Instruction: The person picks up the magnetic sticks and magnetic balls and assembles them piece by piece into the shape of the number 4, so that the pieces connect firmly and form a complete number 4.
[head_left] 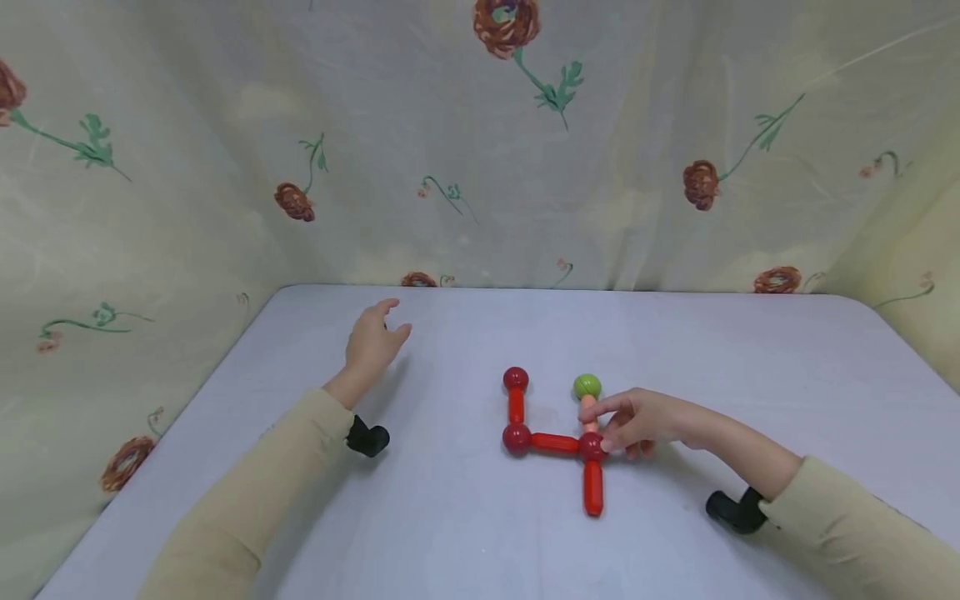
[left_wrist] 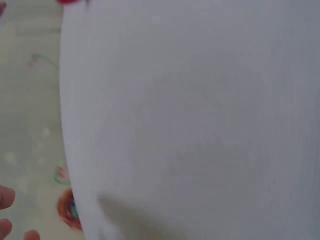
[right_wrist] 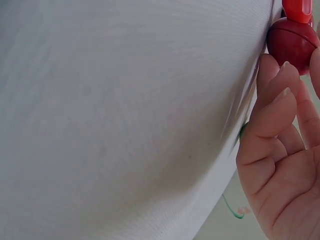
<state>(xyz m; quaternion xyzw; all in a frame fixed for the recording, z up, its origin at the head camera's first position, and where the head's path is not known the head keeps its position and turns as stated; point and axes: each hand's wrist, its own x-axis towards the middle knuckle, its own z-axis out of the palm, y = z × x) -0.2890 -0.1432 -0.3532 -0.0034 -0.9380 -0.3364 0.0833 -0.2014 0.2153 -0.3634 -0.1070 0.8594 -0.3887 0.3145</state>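
Observation:
A ball-and-rod toy figure lies on the table, joined from red rods (head_left: 555, 443), dark red balls, a pink rod (head_left: 587, 403) and a green ball (head_left: 587, 386) at its far end. My right hand (head_left: 643, 417) holds it at the near right dark red ball (head_left: 590, 447). The index finger reaches over the pink rod and partly hides it. In the right wrist view, thumb and fingertips meet the dark red ball (right_wrist: 290, 45) from two sides. Over the table's back left, my left hand (head_left: 373, 340) is held with fingers spread and nothing in it.
The white table (head_left: 450, 533) has its far edge against a hanging flowered cloth (head_left: 600, 167), which also covers both sides. Black wrist devices (head_left: 367, 437) sit on both forearms. Left of the toy's corner ball (head_left: 517, 438) stretches bare tabletop.

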